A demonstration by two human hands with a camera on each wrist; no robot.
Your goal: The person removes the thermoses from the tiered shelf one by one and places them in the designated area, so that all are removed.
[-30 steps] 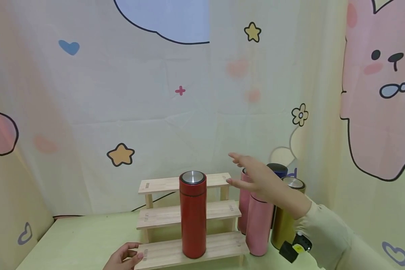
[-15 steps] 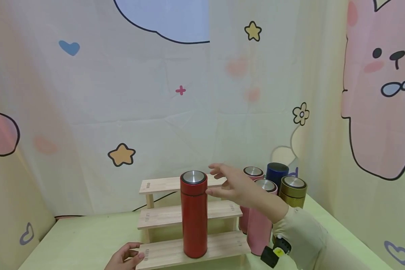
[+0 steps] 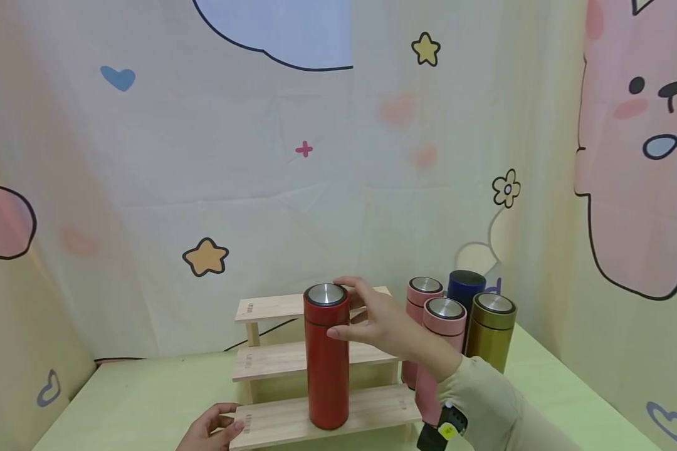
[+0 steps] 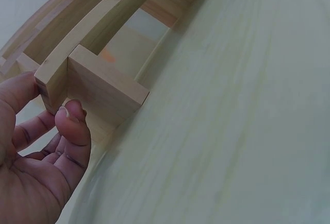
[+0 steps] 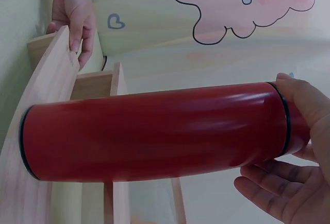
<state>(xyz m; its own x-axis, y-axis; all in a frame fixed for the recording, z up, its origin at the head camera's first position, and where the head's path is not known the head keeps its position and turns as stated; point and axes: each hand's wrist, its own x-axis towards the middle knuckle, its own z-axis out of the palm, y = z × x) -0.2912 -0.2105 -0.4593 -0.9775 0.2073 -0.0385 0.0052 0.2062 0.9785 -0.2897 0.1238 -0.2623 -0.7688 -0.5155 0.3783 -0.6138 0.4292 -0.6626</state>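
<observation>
A red thermos (image 3: pixel 326 369) with a silver-topped lid stands upright on the lowest step of a three-step wooden shelf (image 3: pixel 276 419). My right hand (image 3: pixel 380 319) grips its upper part, thumb across the front and fingers around the back. In the right wrist view the thermos (image 5: pixel 154 136) lies across the picture, with the right hand (image 5: pixel 296 167) around its lid end. At the left end of the lowest step, my left hand (image 3: pixel 209 429) pinches the board. The left wrist view shows the left hand (image 4: pixel 46 152) with its thumb and fingers at the board's corner.
Right of the shelf stand two pink thermoses (image 3: pixel 444 322) (image 3: pixel 425 293), a dark blue one (image 3: pixel 466 287) and a gold one (image 3: pixel 492 332). A patterned curtain (image 3: pixel 248 156) hangs behind the pale green table (image 3: pixel 141 401).
My right hand has moved left and slightly down from above the pink thermoses to the red thermos and taken hold of it. The left hand has stayed on the shelf.
</observation>
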